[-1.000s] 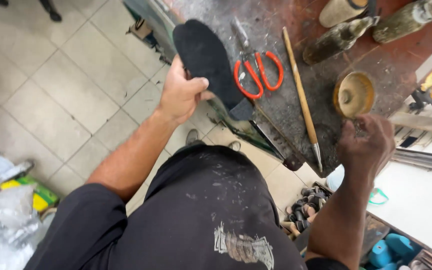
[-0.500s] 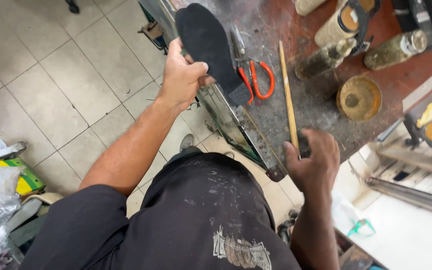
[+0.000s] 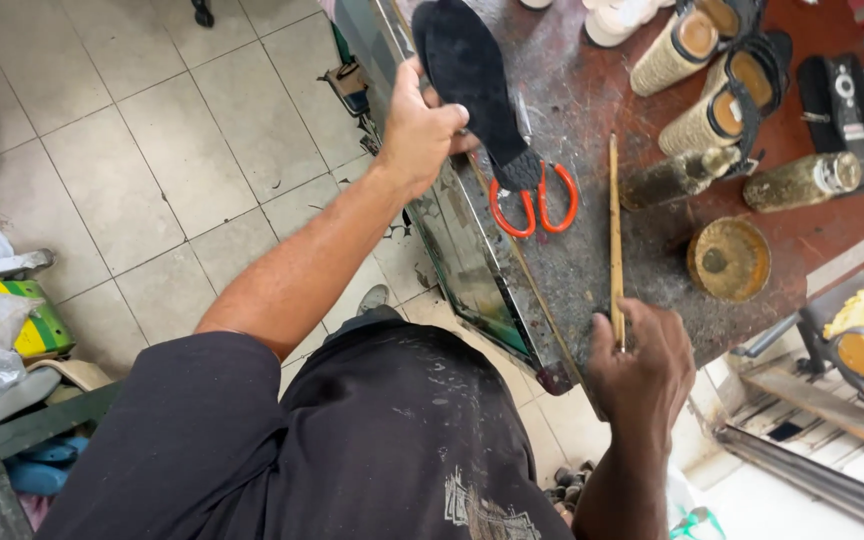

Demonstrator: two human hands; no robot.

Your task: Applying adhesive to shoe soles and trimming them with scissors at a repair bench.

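Note:
My left hand (image 3: 417,128) grips a black shoe sole (image 3: 472,75) by its edge and holds it over the near rim of the stained workbench (image 3: 592,100). My right hand (image 3: 642,368) pinches the near end of a long thin wooden stick (image 3: 614,235) that lies across the bench and points away from me. Orange-handled scissors (image 3: 535,200) lie between the two hands, just under the heel of the sole.
A round tin of glue (image 3: 729,260) sits right of the stick. Two glass bottles (image 3: 742,178) and cork-soled sandals (image 3: 712,70) lie further back. Tiled floor (image 3: 152,150) is at the left, with bags and boxes (image 3: 2,320) at its edge.
My right hand left the round tin, came toward me and took the near end of the stick. My left hand kept hold of the sole.

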